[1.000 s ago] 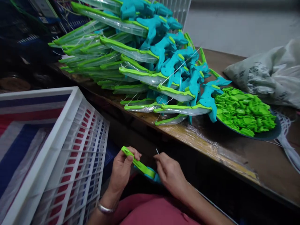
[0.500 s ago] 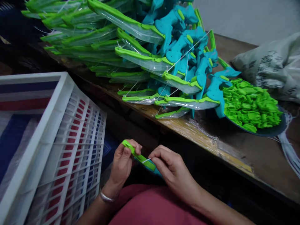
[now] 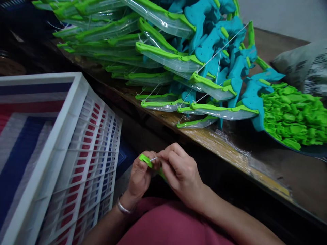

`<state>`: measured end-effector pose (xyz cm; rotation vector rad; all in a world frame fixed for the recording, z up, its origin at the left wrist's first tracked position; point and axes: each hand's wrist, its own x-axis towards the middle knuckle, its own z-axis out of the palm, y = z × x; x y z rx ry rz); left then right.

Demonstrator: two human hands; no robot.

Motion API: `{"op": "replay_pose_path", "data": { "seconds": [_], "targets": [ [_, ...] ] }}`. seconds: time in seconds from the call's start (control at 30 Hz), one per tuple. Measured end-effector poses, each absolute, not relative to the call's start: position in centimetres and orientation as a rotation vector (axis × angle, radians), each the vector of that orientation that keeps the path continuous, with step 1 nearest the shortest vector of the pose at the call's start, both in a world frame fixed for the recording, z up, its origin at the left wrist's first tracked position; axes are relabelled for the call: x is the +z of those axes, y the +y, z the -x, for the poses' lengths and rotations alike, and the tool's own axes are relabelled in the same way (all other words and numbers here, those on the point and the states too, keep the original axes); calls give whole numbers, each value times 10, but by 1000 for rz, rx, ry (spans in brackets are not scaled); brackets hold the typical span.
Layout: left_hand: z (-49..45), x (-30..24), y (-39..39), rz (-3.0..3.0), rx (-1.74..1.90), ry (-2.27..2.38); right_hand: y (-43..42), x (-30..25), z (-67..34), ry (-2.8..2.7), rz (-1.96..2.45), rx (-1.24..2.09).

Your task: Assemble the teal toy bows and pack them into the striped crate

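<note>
Over my lap, my left hand (image 3: 140,173) grips the green tip of a toy bow (image 3: 145,160), most of which is hidden behind my fingers. My right hand (image 3: 178,170) is closed in a pinch on a thin white string (image 3: 153,158) right at that tip, touching the left hand. A metal bangle (image 3: 123,208) sits on my left wrist. A large pile of finished green and teal toy bows (image 3: 178,58) with white strings lies on the wooden table (image 3: 230,149) ahead.
A white slatted plastic crate (image 3: 76,143) lined with striped red, white and blue sheet stands at my left. A dark dish (image 3: 306,149) heaped with small green plastic parts (image 3: 293,115) sits at the right. A pale printed sack (image 3: 306,68) lies behind it.
My right hand moved left along the bow to its tip, carrying the string end to the left hand. The hands now touch and hide most of the bow. The view shifted slightly right.
</note>
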<state>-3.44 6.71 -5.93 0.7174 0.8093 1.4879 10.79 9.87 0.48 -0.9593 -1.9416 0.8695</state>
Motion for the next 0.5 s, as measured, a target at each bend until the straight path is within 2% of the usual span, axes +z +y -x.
{"op": "replay_pose_path", "data": {
  "seconds": [0.5],
  "targets": [
    [45, -58, 61, -720, 1393, 735, 92, 6, -101, -2109, 889, 855]
  ]
}}
